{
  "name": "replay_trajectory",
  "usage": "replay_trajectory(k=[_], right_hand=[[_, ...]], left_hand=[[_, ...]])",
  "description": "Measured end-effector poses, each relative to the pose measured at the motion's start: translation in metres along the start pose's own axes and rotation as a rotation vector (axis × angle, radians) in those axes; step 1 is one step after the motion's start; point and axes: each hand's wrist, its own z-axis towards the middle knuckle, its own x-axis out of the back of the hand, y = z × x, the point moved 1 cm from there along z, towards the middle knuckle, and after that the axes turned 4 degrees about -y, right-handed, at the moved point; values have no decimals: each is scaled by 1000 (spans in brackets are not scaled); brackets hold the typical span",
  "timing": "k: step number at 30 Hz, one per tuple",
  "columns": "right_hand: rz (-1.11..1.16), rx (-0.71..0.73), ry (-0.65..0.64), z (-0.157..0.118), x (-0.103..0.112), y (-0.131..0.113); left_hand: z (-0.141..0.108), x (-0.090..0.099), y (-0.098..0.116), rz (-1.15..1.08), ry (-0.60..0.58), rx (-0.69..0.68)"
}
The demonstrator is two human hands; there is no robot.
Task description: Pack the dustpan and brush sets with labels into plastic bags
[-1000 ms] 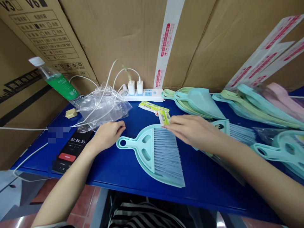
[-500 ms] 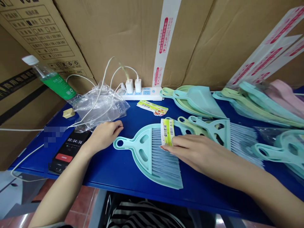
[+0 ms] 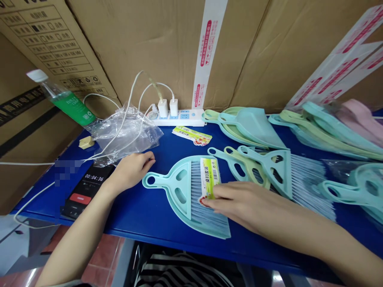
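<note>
A mint-green dustpan (image 3: 172,201) lies on the blue table with a matching hand brush (image 3: 178,181) nested in it, grey-blue bristles to the right. My right hand (image 3: 239,203) grips a white-and-green printed label card (image 3: 210,175) by its lower right side. The card lies over the bristles, its print facing up. My left hand (image 3: 136,167) rests on the table just left of the brush handle, its fingers curled in and nothing visible in them. Right of the card lie several more hand brushes (image 3: 267,161), green and mint, overlapping one another.
More label cards (image 3: 191,135) lie near the white power strip (image 3: 182,117). Stacked dustpans (image 3: 248,123) and bagged sets (image 3: 329,127) fill the back right. A crumpled clear bag (image 3: 125,127), a bottle (image 3: 72,105), a phone (image 3: 86,191) and cables are on the left.
My right hand has moved the label card slightly down and left over the bristles, uncovering more of the brushes behind. My left hand has not moved.
</note>
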Motion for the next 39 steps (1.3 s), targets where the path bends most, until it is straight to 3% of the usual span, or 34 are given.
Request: replay_trajectory(k=[8,14,19,26,39], right_hand=[[267,-33,-7,2,9,0],[-111,-170,216,1,-8,11],[-121,-208,128,4,-30,15],[-59,-277,19,5,-31,15],[-19,-306,83,2,-33,13]], left_hand=[[0,0,1,2,-12,4],[0,0,1,13,-7,-1],[0,0,0,3,1,-18],[-1,1,1,10,5,-17],[-1,-2,-2,26,17,-33]])
